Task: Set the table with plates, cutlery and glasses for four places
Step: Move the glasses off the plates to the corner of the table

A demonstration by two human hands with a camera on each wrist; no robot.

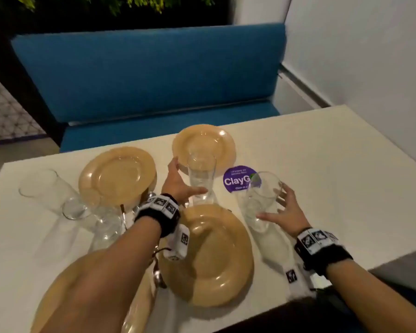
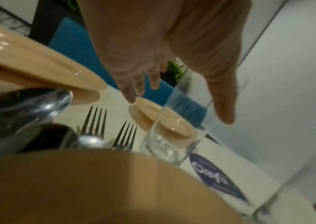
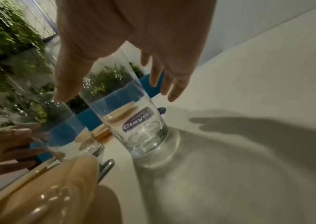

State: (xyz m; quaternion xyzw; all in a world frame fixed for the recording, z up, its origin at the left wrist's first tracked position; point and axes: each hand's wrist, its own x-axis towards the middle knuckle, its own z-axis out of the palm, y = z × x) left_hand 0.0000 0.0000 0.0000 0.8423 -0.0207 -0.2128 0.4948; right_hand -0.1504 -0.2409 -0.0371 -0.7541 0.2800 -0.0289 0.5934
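Two clear tall glasses stand upright on the white table (image 1: 334, 164). My left hand (image 1: 185, 179) is spread around the middle glass (image 1: 201, 183), thumb in front and fingers behind; in the left wrist view the hand (image 2: 178, 109) brackets that glass (image 2: 174, 125) without gripping it. My right hand (image 1: 271, 201) is likewise splayed around the right glass (image 1: 262, 207); seen from the right wrist, thumb and fingers stand clear of this glass (image 3: 134, 121). Tan plates lie at the far side (image 1: 203, 143), at the left (image 1: 117, 174), near me (image 1: 209, 255) and under my left forearm (image 1: 55, 299).
Three more glasses (image 1: 75, 207) cluster at the left. Forks (image 2: 94, 119) and spoons (image 2: 28, 103) lie between the plates. A purple round sticker (image 1: 235, 180) is on the table between the two glasses. A blue bench (image 1: 154, 75) runs behind the table, a white wall (image 1: 370, 56) to the right.
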